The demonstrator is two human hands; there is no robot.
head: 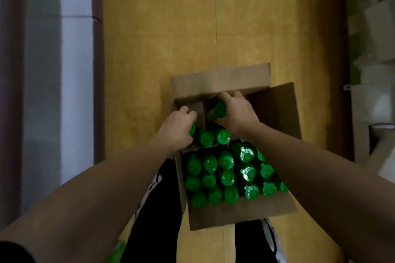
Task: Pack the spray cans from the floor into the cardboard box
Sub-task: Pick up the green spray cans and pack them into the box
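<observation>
The right hand (237,111) is closed round a green can (217,112), held tilted over the far part of the box (220,80); the left hand (177,128) has its fingers curled at the far-left corner and lies over a green cap (192,129); whether it grips that one I cannot tell. An upright divider (200,111) stands between the two hands. Just nearer than the hands, two cans (206,137) stand upright, side by side. The near half is packed with upright rows, caps touching, a left block (210,163) and a right block (248,172). The right forearm (299,156) crosses over the right block and hides its outer edge. The box sits with its flaps open on a yellow floor (160,38); legs (158,209) in black with white print lie against its near-left side. Pale cartons (380,34) stand well apart at the far right. A green scrap (116,251) shows at the bottom edge, too cropped to name.
</observation>
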